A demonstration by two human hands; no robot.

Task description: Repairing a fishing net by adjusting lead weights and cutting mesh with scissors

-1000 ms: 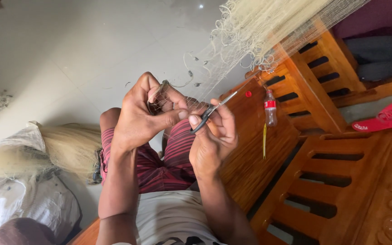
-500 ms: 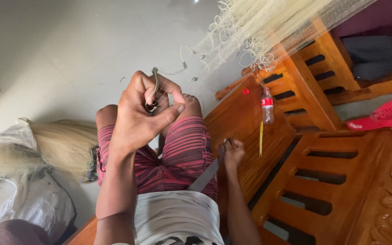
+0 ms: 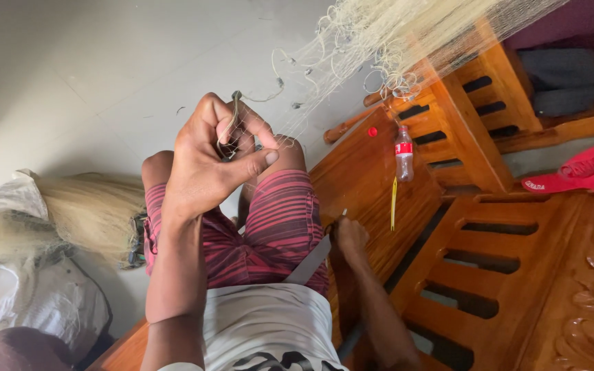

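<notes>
Fingers (image 3: 245,148) of the left hand (image 3: 204,161) are pinching together on a small knot of the pale fishing net (image 3: 379,34), holding it up above the knees. The net is running from this hand upward and to the right, where it is spreading out in loose loops and threads over the wooden furniture. The right hand (image 3: 348,237) is lying lower, on the wooden bench (image 3: 359,172) beside the thigh, and its fingers are closing around a thin metal tool (image 3: 311,261) which is looking like a blade; how tightly they are gripping it I cannot tell, because the hand is turned away. The two hands are well apart. The person is sitting in striped red shorts (image 3: 269,227) and a white shirt (image 3: 262,330). A small plastic bottle (image 3: 403,152) with a red label is lying on the bench, near a red cap (image 3: 372,131) and a thin yellow stick (image 3: 393,203). A red hat (image 3: 586,172) is resting on the carved wood at the right. At the left, a heap of pale net (image 3: 70,213) is lying on white sacks (image 3: 36,302) on the floor.
</notes>
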